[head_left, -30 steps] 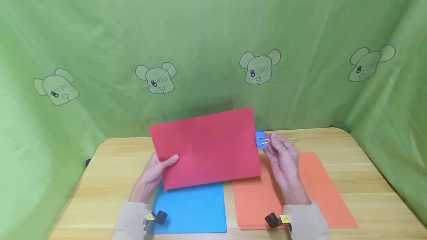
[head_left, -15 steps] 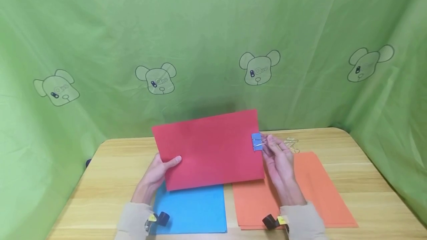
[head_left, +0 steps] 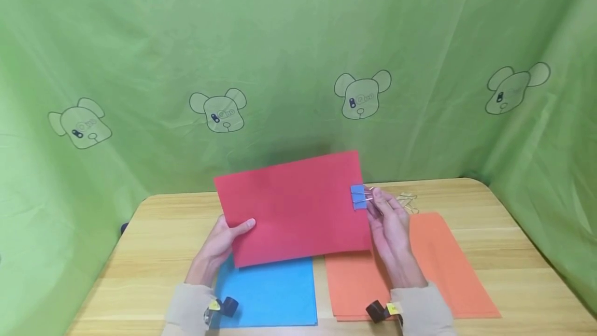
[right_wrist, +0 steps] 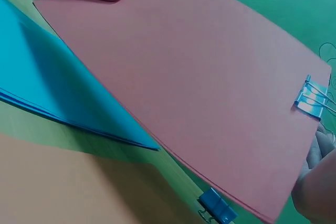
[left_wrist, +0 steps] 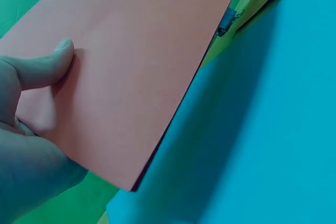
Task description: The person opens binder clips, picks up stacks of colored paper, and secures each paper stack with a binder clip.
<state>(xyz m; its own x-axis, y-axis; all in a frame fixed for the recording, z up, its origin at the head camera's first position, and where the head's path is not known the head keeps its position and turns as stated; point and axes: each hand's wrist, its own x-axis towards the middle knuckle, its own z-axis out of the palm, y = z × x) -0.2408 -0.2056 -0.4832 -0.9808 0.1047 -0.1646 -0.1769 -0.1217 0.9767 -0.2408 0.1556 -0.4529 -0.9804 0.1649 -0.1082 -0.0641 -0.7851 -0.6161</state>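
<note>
A stack of red paper [head_left: 294,211] is held up, tilted, over the table. My left hand [head_left: 221,242] grips its left end, thumb flat on the front face and the other fingers hidden behind. On the right edge sits a blue binder clip [head_left: 358,197], its body overlapping the paper. My right hand [head_left: 393,222] pinches the clip's wire handles between thumb and fingers. The right wrist view shows the clip [right_wrist: 312,99] over the paper's edge with its handles pointing outward.
Blue paper [head_left: 270,294] lies on the wooden table [head_left: 158,253] at the left, orange paper [head_left: 452,274] at the right. Behind my right hand are more wire clip handles [head_left: 409,203]; another blue binder clip [right_wrist: 217,206] shows in the right wrist view. A green curtain [head_left: 289,30] stands behind.
The binder clip has moved left from the edge to farther over the red paper. The paper and my left hand have shifted slightly right. My right hand still pinches the handles.
</note>
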